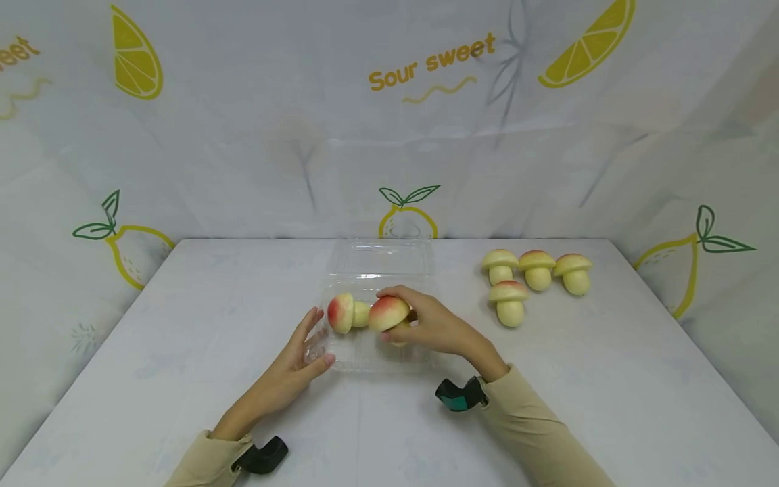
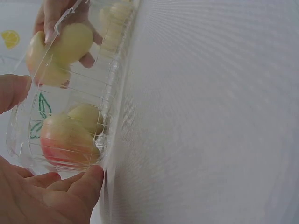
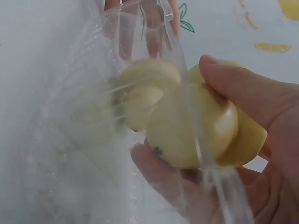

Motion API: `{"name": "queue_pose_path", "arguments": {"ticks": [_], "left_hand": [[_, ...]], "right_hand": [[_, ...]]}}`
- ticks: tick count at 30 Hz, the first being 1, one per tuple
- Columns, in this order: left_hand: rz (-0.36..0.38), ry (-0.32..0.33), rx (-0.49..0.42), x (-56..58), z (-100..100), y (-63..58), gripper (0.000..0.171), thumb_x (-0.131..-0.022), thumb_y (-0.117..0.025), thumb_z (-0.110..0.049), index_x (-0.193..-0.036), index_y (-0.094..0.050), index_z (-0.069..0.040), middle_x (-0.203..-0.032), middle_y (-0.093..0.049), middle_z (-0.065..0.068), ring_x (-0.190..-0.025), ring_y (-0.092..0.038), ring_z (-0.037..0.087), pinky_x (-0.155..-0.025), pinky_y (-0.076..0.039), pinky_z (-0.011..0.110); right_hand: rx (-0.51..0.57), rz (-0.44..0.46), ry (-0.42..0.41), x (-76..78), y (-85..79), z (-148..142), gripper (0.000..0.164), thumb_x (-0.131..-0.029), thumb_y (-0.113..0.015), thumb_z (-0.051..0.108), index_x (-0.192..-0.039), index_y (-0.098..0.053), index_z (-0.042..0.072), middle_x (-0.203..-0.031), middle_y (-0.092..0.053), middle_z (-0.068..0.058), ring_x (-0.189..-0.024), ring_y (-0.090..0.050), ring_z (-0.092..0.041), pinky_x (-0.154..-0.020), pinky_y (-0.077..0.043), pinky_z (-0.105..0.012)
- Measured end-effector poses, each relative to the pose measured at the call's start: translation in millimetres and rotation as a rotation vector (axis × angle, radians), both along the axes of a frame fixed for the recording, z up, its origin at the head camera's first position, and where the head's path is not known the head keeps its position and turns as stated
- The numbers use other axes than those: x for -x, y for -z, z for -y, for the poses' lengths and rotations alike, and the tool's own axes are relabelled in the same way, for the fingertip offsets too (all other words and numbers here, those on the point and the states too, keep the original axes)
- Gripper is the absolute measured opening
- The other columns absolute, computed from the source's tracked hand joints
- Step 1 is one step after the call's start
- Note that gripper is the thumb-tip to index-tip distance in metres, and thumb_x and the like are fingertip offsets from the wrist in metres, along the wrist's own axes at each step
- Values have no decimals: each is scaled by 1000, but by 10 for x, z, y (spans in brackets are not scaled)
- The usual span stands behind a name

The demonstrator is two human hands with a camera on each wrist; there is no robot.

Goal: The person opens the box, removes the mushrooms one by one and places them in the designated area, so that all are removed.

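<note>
My right hand (image 1: 435, 325) grips a mushroom-shaped piece (image 1: 388, 313) with a red-tinted cap over the clear plastic box (image 1: 365, 358). In the right wrist view its pale stem (image 3: 191, 133) points at the box, behind the transparent rim. A second mushroom-shaped piece (image 1: 342, 313) lies on its side in the box's left part, cap to the left. My left hand (image 1: 292, 368) is spread against the box's left side, fingers nearly straight. In the left wrist view its fingertips (image 2: 91, 179) touch the lower wall near the piece's red cap (image 2: 65, 140), and the thumb is by the rim.
Several more mushroom-shaped pieces (image 1: 537, 270) stand caps up on the white table (image 1: 608, 392), right of the box. The box's clear lid (image 1: 383, 257) is folded open toward the back. A printed lemon curtain (image 1: 243, 135) hangs behind the table.
</note>
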State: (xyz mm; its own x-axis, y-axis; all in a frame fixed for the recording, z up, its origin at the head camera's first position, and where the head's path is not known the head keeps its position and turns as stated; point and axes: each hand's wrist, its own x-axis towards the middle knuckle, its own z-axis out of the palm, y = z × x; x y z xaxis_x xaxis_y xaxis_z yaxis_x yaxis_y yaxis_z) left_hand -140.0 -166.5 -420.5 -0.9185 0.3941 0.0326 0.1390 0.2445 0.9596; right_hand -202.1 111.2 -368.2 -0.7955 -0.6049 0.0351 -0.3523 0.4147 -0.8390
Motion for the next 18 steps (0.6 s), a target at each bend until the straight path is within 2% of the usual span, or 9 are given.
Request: {"name": "queue_pose_path", "arguments": {"ticks": [5, 10, 18], "left_hand": [[2, -6, 8, -3, -2, 1, 89, -100, -59, -19, -159, 7, -6, -167, 0, 17, -150, -13, 48, -111, -40, 50], [3, -5, 10, -6, -1, 5, 89, -100, -59, -18, -159, 7, -6, -167, 0, 16, -150, -13, 48, -111, -41, 50], [3, -7, 13, -8, -3, 0, 89, -100, -59, -20, -159, 7, -7, -167, 0, 16, -150, -13, 48, -110, -41, 49]], "right_hand": [[11, -8, 24, 0, -11, -47, 66, -85, -79, 20, -143, -49, 14, -142, -54, -1, -115, -59, -16, -96, -52, -38], [36, -8, 51, -5, -40, -104, 64, -85, -80, 21, -141, -50, 21, -141, -55, -1, -111, -60, -17, -93, -52, -38], [61, 30, 57, 2, -74, -212, 68, -84, -80, 16, -143, -47, 21, -143, -51, -4, -109, -66, -23, -95, -53, -42]]}}
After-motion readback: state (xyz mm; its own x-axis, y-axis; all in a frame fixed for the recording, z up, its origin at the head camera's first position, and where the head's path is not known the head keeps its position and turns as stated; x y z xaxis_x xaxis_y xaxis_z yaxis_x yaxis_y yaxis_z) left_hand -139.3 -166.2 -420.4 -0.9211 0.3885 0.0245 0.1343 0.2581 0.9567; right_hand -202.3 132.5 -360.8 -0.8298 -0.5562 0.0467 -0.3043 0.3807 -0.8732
